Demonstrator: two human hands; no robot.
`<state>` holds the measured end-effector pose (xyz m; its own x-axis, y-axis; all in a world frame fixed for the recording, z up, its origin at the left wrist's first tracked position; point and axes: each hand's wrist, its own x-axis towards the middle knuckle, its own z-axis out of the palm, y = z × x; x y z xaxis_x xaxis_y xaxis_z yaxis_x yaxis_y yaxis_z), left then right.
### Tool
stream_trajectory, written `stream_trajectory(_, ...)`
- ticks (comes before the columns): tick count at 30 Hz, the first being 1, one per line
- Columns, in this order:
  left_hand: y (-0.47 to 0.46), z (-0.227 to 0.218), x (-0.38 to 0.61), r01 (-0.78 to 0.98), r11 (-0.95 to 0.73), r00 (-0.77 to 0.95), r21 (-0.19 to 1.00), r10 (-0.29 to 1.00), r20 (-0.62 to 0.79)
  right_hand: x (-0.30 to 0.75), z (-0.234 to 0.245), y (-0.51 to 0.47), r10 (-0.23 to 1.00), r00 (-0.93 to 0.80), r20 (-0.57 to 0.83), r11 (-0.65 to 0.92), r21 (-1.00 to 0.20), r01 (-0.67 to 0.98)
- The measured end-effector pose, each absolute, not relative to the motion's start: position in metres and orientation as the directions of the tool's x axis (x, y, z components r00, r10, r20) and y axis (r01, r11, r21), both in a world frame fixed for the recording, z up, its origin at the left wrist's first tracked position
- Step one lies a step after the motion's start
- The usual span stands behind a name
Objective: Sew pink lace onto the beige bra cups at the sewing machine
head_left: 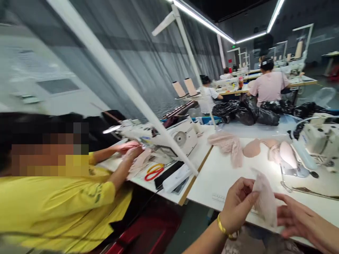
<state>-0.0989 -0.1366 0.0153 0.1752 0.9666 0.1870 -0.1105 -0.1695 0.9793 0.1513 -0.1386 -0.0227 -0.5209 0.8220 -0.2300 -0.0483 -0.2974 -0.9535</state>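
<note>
Pink lace piece [265, 199] pinched in left hand [238, 204] grip, right hand [299, 218] open beside it, white table [225, 176].

Grey curtained wall [148, 60], ceiling strip lights [203, 21] (bright), white worktables [227, 176].

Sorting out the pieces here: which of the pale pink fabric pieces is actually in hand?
The pale piece pinched by the left hand, with the right hand beside it. The other pink pieces lie untouched on the white table.
</note>
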Motion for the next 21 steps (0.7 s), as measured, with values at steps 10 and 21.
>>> stream_trajectory(10, -0.122, 0.013, -0.066, -0.226, 0.334, 0.505, 0.915, 0.843, -0.183, 0.146, 0.008, -0.139, 0.889, -0.388, 0.244, 0.402, -0.822, 0.403)
stream_trajectory(21, -0.116, 0.017, -0.049, -0.417, 0.269, 0.269, 0.868, 0.949, -0.165, 0.163, -0.008, -0.13, 0.954, -0.296, -0.044, -0.103, -0.977, -0.187)
